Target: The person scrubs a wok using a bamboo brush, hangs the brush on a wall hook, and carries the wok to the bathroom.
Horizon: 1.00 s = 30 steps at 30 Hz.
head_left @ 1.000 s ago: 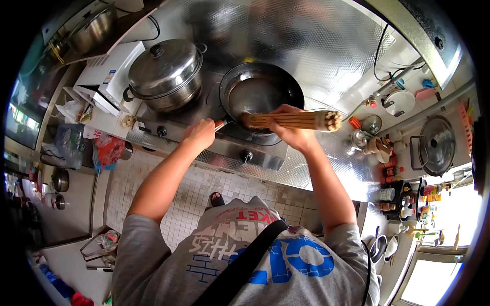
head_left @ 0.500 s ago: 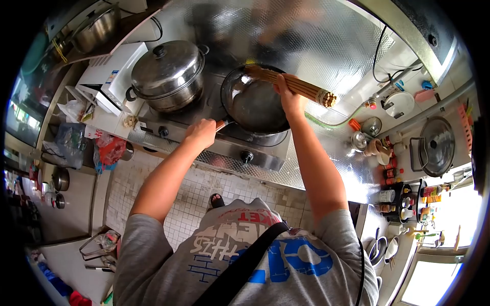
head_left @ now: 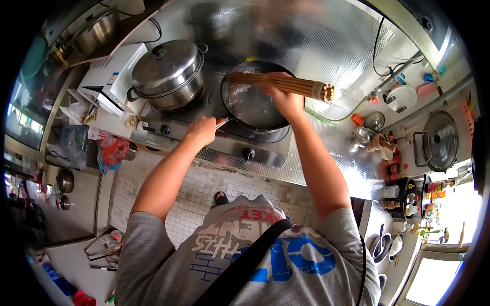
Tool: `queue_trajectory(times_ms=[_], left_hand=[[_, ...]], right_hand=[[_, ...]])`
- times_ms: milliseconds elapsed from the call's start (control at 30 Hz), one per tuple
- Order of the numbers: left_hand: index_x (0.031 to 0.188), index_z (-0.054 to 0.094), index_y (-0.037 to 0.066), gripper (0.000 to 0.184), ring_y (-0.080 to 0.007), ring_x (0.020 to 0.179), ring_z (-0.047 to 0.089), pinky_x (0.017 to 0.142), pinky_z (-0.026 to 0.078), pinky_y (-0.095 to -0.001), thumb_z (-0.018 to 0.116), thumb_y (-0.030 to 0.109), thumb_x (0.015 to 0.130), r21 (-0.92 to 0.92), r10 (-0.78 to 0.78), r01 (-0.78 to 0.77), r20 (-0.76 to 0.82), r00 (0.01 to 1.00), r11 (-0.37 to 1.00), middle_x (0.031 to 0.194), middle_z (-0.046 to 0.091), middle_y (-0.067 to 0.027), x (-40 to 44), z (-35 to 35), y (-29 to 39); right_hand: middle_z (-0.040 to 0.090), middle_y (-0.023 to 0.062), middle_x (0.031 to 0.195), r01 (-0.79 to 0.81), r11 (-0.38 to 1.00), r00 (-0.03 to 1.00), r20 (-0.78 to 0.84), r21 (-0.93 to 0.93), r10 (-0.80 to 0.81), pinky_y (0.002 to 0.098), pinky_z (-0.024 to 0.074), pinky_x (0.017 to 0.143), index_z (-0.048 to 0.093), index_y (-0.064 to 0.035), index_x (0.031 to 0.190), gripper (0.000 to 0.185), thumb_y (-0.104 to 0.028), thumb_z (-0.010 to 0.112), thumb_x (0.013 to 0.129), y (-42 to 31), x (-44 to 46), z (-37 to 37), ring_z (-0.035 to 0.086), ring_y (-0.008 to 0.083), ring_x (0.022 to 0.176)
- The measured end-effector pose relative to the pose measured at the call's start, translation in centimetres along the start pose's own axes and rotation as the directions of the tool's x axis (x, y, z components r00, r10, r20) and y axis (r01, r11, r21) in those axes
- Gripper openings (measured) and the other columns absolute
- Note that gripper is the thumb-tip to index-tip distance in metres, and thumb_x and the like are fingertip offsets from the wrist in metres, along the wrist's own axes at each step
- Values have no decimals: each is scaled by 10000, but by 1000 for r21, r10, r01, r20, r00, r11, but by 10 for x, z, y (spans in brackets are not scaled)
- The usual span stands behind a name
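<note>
On the stove (head_left: 204, 145) sits a dark frying pan (head_left: 255, 113) with a thin, cloudy wet layer inside. My left hand (head_left: 202, 130) is wrapped round the pan's handle (head_left: 221, 122), left of the pan. A bundle of thin wooden sticks (head_left: 301, 85), bound at its right end, is gripped in my right hand (head_left: 282, 97) above the pan's right part. The bundle's darker, frayed left end is over the pan's upper left; whether it touches the metal I cannot tell.
A large lidded steel pot (head_left: 168, 76) stands left of the pan, beside a white appliance (head_left: 109, 76). At the right are small metal bowls (head_left: 362, 136), bottles (head_left: 396, 168) and a big round lid (head_left: 440, 140). Plastic bags (head_left: 115, 148) hang at the left.
The stick bundle first swung up to the pan's far edge, then came slightly back toward me. My left hand has stayed on the handle.
</note>
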<state>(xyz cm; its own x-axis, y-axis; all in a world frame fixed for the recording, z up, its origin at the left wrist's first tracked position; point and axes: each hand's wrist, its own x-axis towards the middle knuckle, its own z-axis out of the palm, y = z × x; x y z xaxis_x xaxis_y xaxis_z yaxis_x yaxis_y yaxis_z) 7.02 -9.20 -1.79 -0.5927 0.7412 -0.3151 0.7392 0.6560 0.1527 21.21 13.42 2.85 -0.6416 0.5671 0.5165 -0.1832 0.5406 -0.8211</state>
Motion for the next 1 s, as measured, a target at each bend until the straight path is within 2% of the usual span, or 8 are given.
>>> queue_trajectory(times_ms=[100, 200, 300, 467, 600, 700, 767, 1000], left_hand=[[1094, 653, 11, 246, -435, 1019, 666, 878, 543, -502, 580, 94, 874, 11, -3, 2, 4, 1000, 1000, 1087, 680, -274, 1, -2, 0], [1096, 663, 21, 243, -420, 1035, 669, 882, 548, -491, 586, 87, 875, 18, -15, 15, 1, 1000, 1000, 1103, 684, -259, 2, -1, 2], [1102, 686, 45, 241, -391, 1051, 678, 878, 563, -467, 601, 81, 879, 49, -23, 23, 1, 1000, 999, 1131, 693, -225, 1, -2, 4], [1126, 689, 49, 263, -387, 1044, 683, 878, 564, -465, 608, 87, 878, 62, -29, 29, 9, 1000, 998, 1124, 697, -224, -2, -6, 6], [1096, 658, 8, 247, -434, 1035, 664, 886, 542, -502, 576, 91, 878, 12, -32, 32, -3, 999, 999, 1089, 683, -273, -1, -4, 2], [1089, 659, 5, 243, -432, 1026, 667, 880, 545, -502, 579, 92, 876, 11, 3, -3, -7, 1000, 1000, 1080, 686, -270, 5, 7, -3], [1081, 659, 2, 238, -431, 1018, 669, 875, 546, -502, 579, 93, 876, 19, 6, -6, -4, 1000, 1000, 1073, 687, -272, 5, 4, -3], [1083, 668, 13, 234, -416, 1019, 675, 874, 551, -490, 587, 94, 878, 34, 6, -5, -22, 1000, 999, 1074, 695, -255, 0, 2, 1]], right_hand=[[710, 104, 953, -28, 998, 988, 147, -64, 37, 281, 579, 730, 651, 30, 1078, 223, -141, 678, 937, -15, -13, 8, 693, 155, 786], [704, 126, 958, -226, 972, 932, 303, 67, 196, 298, 605, 739, 647, 49, 1073, 234, -134, 679, 931, -35, -11, -19, 710, 186, 814], [715, 143, 923, -285, 943, 936, 263, 172, 235, 305, 620, 745, 661, 71, 1040, 238, -137, 685, 927, -35, 8, -20, 725, 215, 810], [717, 83, 769, 78, 991, 997, 25, -110, -76, 274, 539, 644, 700, 9, 985, 236, -220, 688, 931, 1, 25, 11, 688, 128, 675], [725, 133, 830, 27, 960, 985, -158, -280, -74, 405, 554, 700, 713, -32, 897, 249, -278, 735, 870, -8, 23, -4, 709, 297, 762], [690, 82, 695, 199, 874, 940, -166, -444, -298, 338, 525, 629, 711, -18, 928, 243, -261, 712, 907, -14, 20, 7, 667, 178, 616], [699, 89, 696, 112, 928, 988, -59, -355, -142, 347, 535, 650, 712, -4, 898, 250, -254, 714, 903, -9, 18, 19, 678, 186, 625], [717, 71, 753, 59, 982, 938, 347, -180, 7, 262, 562, 610, 722, 12, 947, 216, -195, 726, 885, -73, 2, -10, 695, 122, 667]])
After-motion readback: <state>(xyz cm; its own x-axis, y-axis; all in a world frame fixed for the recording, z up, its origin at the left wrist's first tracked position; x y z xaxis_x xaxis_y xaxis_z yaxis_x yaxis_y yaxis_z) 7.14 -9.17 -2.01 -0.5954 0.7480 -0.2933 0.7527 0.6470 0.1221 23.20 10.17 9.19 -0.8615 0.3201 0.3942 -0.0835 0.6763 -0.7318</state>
